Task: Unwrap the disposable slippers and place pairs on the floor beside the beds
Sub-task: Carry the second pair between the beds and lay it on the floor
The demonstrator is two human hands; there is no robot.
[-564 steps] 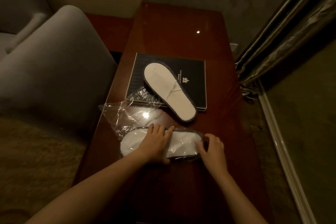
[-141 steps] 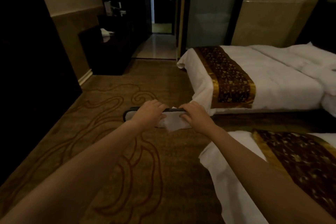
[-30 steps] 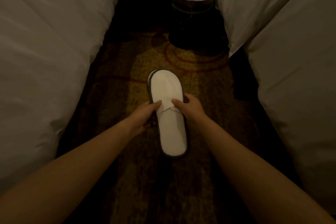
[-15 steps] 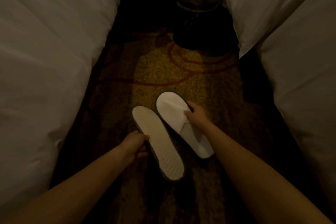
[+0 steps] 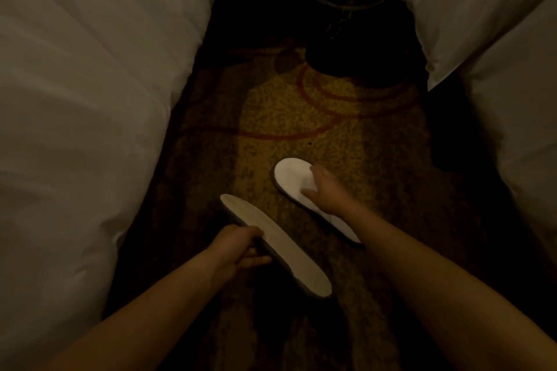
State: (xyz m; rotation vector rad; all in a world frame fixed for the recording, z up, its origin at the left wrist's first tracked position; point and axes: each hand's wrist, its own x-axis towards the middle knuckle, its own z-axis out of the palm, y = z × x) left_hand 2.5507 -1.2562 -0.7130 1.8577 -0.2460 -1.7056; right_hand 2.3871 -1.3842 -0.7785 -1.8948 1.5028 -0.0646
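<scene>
Two white disposable slippers are in the aisle between two beds. One slipper (image 5: pixel 294 181) lies on the patterned carpet with its toe pointing away from me; my right hand (image 5: pixel 324 190) rests on its middle, thumb and fingers spread over it. My left hand (image 5: pixel 241 247) grips the other slipper (image 5: pixel 280 247) by its edge, holding it tilted with its pale sole facing up, left of and nearer to me than the first. The two slippers are apart.
White duvets of the left bed (image 5: pixel 84 105) and right bed (image 5: pixel 512 84) wall in the narrow carpet strip (image 5: pixel 301 117). A dark round waste bin (image 5: pixel 355 9) stands at the far end of the aisle.
The two slippers, held together a second ago, are separated. My right hand has lowered one onto the carpet, and my left hand has carried the other leftward and tilted it.
</scene>
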